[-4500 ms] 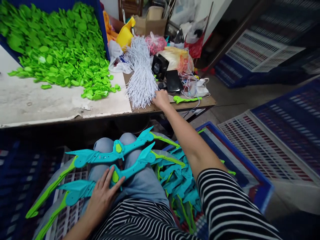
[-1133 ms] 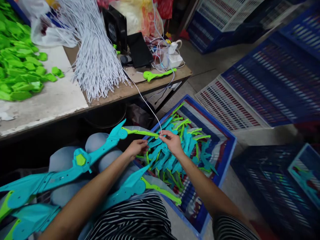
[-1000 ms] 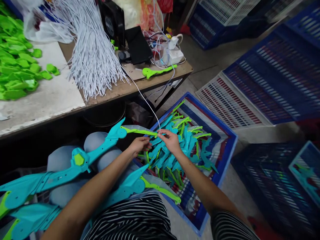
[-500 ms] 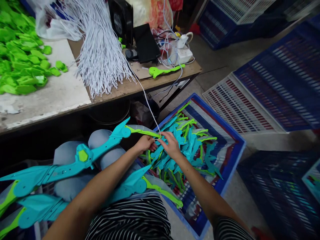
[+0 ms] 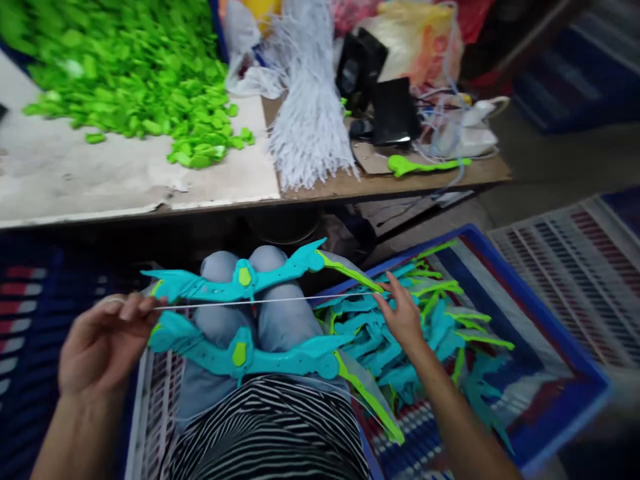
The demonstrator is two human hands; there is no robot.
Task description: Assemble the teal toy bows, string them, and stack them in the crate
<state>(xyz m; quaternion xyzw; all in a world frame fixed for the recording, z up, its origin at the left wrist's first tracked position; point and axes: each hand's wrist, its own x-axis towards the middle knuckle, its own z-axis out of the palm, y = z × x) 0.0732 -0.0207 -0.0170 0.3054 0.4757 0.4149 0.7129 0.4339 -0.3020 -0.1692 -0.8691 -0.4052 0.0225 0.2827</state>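
Observation:
A turquoise toy bow with lime-green limbs lies across my knees. A white string runs taut just below it from one hand to the other. My left hand is closed, pinching the string near the bow's left end. At the opposite end, my right hand has thumb and forefinger at the green limb's tip, where the string meets it; the exact grip is partly hidden. A second turquoise bow rests nearer my body, a thin string along its right limb.
Several similar bows are heaped in a blue crate at right. On the table are lime-green plastic pieces, a bundle of white strings, a loose green limb and tangled cables. Another crate stands at left.
My left hand has gone from beside my right hand to the bow's far left end, drawing the string along the bow. My right hand stays at the right tip. The view has swung left.

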